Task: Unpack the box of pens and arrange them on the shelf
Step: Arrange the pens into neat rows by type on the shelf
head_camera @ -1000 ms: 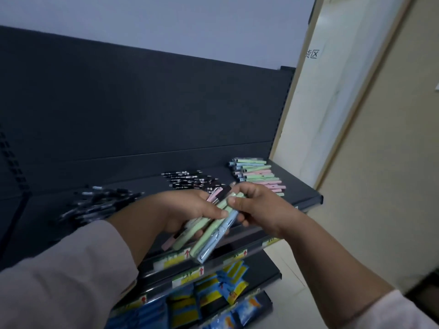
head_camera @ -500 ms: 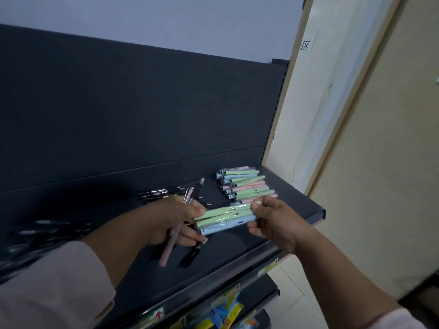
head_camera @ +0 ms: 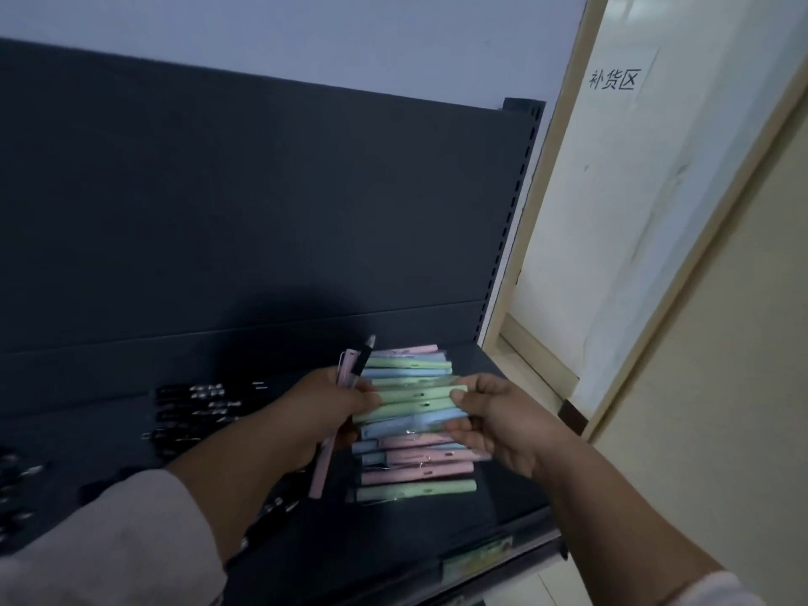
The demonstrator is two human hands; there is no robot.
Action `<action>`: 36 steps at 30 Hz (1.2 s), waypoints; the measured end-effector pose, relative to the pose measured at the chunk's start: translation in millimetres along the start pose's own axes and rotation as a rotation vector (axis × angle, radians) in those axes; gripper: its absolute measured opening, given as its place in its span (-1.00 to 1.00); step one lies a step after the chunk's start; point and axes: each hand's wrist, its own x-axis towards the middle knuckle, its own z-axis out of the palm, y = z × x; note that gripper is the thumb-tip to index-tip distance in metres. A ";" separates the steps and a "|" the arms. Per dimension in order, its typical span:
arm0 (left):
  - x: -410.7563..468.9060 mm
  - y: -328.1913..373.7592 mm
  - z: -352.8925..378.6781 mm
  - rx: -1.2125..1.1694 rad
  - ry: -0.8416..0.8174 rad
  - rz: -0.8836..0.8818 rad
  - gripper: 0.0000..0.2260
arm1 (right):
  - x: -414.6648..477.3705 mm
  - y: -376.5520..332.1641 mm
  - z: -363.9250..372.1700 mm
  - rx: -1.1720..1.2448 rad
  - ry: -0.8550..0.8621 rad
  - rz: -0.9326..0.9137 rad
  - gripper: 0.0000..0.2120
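Black pens [head_camera: 196, 408] — rows lying flat on the left part of the shelf [head_camera: 503, 509]; more at the far left edge, blurred.

Left hand [head_camera: 323, 408]: fingers curled round a pink pen [head_camera: 321, 470] and a dark pen [head_camera: 365, 354], both held roughly upright. The thumb side touches the left end of the bundle.

Bundle [head_camera: 411, 402]: a few green and blue pens side by side, held level between both hands, just above the pile.

Pile [head_camera: 415, 470]: pink, green and blue pens lying crosswise on the right part of the shelf, loosely stacked.

Right hand [head_camera: 494, 424]: thumb and fingers pinch the right end of the bundle.

Box: not in view.

Step in hand, as judged: laying the bundle onto the pile. The next move calls for lowering it level, with its ends lined up with the pens below. Both hands then let go without dragging the top row askew. The two pens in the left hand are yet to be placed.

Writing: shelf-edge label [head_camera: 476, 557], yellowish, too blurred to read. Paper sign [head_camera: 612, 79] on the pale panel at right — "补货区".
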 end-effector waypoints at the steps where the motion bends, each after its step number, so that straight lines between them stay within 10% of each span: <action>1: 3.2 2.5 5.0 -0.015 0.016 -0.005 -0.93 | 6.7 -2.4 -6.4 -0.010 -0.010 0.010 -0.97; 16: 8.2 0.1 -3.4 -0.115 0.275 -0.028 -0.94 | 47.8 5.5 -25.6 -0.177 -0.027 0.046 -0.80; 21: 0.4 1.9 -2.7 -0.176 0.284 -0.026 -0.94 | 42.2 -5.4 -19.0 -0.534 0.080 -0.243 -0.85; 36: -6.4 7.3 18.3 -0.197 0.302 -0.046 -0.89 | 37.3 -9.1 -19.3 -0.106 -0.186 -0.120 -0.92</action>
